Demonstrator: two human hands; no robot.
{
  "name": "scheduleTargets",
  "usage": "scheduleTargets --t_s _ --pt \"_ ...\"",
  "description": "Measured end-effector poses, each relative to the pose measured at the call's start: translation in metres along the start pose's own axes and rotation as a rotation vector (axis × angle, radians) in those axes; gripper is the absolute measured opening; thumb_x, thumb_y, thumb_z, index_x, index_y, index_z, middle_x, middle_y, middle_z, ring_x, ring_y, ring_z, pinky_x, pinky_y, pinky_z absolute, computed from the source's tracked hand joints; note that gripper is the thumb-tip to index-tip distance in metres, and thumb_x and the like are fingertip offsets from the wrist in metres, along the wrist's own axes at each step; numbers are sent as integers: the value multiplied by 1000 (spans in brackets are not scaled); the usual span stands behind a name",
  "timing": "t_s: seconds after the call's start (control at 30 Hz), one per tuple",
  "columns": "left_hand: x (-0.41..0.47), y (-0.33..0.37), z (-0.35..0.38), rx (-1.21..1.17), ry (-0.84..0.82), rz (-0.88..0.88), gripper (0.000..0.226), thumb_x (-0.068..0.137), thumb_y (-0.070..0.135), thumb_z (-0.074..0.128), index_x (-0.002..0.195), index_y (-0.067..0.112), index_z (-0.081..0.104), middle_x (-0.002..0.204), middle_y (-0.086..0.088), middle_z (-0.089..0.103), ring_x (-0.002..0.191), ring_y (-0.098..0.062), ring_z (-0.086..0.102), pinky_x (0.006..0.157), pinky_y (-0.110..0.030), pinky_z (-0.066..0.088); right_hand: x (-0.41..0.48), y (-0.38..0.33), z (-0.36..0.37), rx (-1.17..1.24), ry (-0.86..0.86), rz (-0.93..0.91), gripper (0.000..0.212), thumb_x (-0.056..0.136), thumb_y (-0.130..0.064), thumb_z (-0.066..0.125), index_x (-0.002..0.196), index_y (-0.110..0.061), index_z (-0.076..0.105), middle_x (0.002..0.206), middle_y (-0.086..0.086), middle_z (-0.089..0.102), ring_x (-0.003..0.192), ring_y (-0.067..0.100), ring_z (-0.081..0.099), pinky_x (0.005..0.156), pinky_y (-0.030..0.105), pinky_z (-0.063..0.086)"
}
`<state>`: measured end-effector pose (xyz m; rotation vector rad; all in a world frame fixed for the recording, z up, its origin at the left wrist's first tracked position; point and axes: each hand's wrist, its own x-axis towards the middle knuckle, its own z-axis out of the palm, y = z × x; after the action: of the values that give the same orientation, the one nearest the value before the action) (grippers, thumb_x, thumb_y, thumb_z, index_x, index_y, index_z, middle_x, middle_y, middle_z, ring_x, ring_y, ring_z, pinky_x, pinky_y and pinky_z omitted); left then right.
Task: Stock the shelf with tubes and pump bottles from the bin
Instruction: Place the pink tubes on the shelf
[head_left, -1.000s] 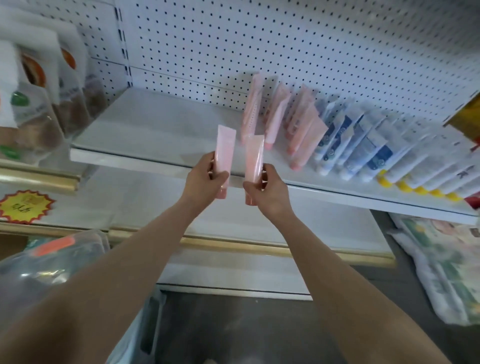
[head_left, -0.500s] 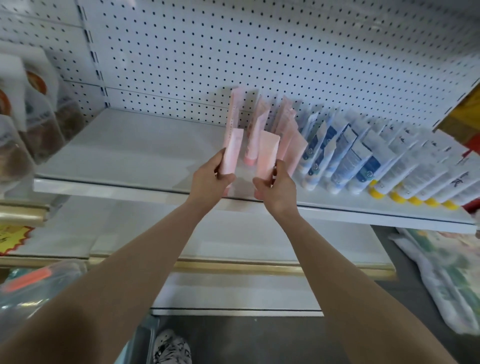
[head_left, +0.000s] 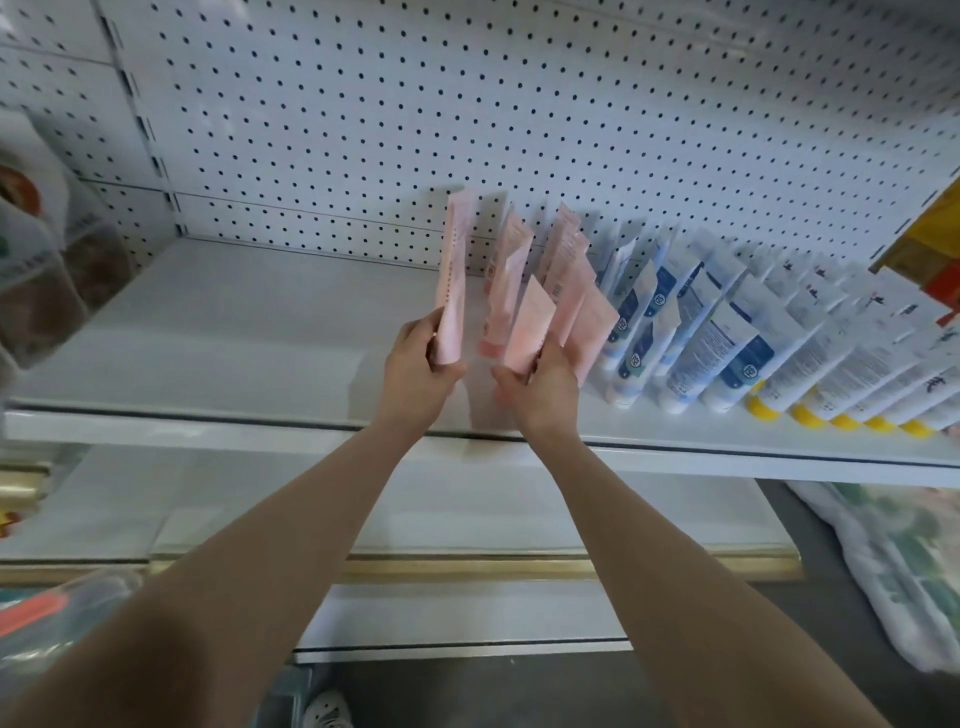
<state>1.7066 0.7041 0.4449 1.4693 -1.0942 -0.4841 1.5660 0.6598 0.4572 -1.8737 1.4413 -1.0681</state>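
White metal shelf (head_left: 234, 322) w/ pegboard back: left hand (head_left: 421, 374) grips one soft pink plastic tube (head_left: 449, 338) & right hand (head_left: 540, 389) grips a second pink tube (head_left: 530, 327), both just in front of the leaning pink-tube row (head_left: 563, 260), where a clumsy nudge would prob. domino it into the blue-and-white tubes (head_left: 644, 317).

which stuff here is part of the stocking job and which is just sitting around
Job: left hand holding left pink tube; right hand holding right pink tube; standing pink tubes; shelf.
Just there: blue-and-white tubes, yellow-capped tubes, bagged goods at left, plastic bag at lower right.
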Motion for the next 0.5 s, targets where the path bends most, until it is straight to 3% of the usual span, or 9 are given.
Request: scheduleTargets --t_s 0.13,0.3,0.5 --pt "2 0 1 -3 4 -15 63 77 7 71 135 21 50 118 2 50 97 -14 58 80 -43 57 5 5 7 -52 20 -17 54 79 -24 76 125 -11 51 120 6 58 111 25 54 92 40 46" --pt "-3 0 1 8 21 -39 63 74 10 71 133 24 52 112 0 50 90 -4 58 80 -44 57 3 9 8 -95 -25 6 51 82 -24 74 125 -10 49 117 7 57 107 26 54 90 40 47" --pt "-9 0 -3 76 29 -57 67 73 5 70 135 20 51 118 -5 52 96 -15 60 95 -39 51 -7 11 2 -99 -83 26 52 87 -17 67 131 -15 41 112 5 58 94 22 58 84 39 51"
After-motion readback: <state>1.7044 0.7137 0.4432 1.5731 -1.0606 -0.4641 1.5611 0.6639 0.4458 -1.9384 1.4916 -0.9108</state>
